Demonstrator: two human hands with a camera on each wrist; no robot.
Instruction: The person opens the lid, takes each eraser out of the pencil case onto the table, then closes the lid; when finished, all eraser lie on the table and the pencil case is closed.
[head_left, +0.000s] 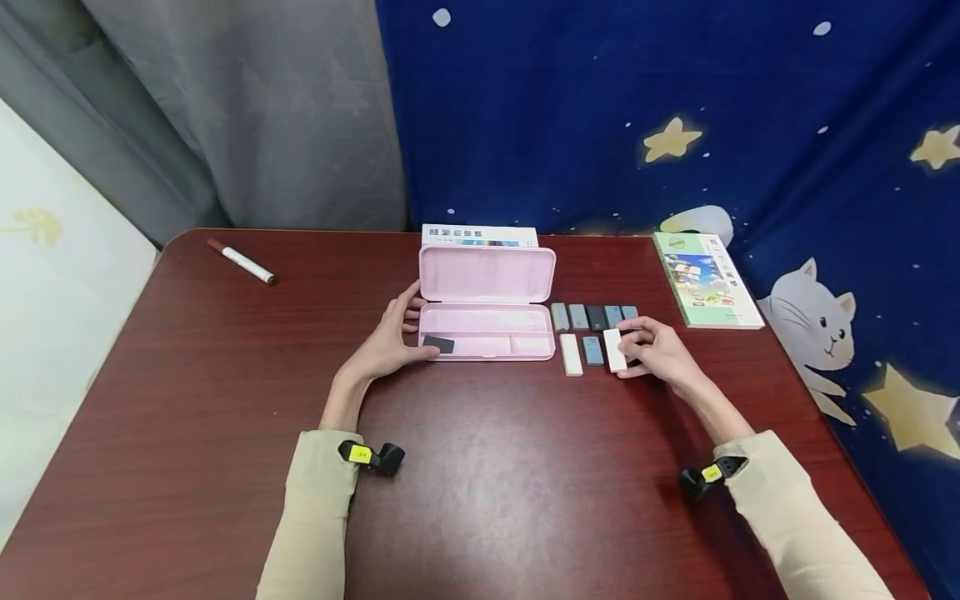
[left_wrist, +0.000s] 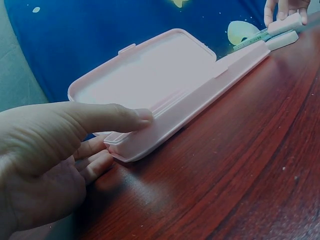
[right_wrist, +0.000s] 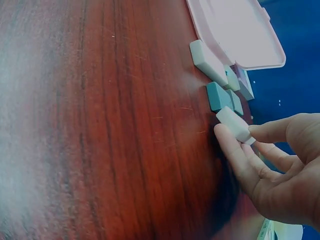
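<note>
A pink pencil case (head_left: pixel 480 318) lies with its lid raised. Inside its front left compartment is a dark eraser (head_left: pixel 442 343). My left hand (head_left: pixel 386 343) holds the case's left end, thumb (left_wrist: pixel 135 119) on the front rim and fingers at the side. Between thumb and fingers, my right hand (head_left: pixel 660 354) pinches a white eraser (head_left: pixel 614 350), also visible in the right wrist view. Left of it are a small blue eraser (head_left: pixel 592 351) and another white eraser (head_left: pixel 571 355). Behind these stand several greyish and blue erasers (head_left: pixel 577 317) and a black one (head_left: pixel 596 317).
Behind the raised lid lies a white-covered book (head_left: pixel 480 235). A green-edged book (head_left: pixel 707 281) is at the table's back right. A capped marker (head_left: pixel 243 262) lies at the back left of the brown table (head_left: pixel 465 467). Curtains (head_left: pixel 517 108) hang along the back edge.
</note>
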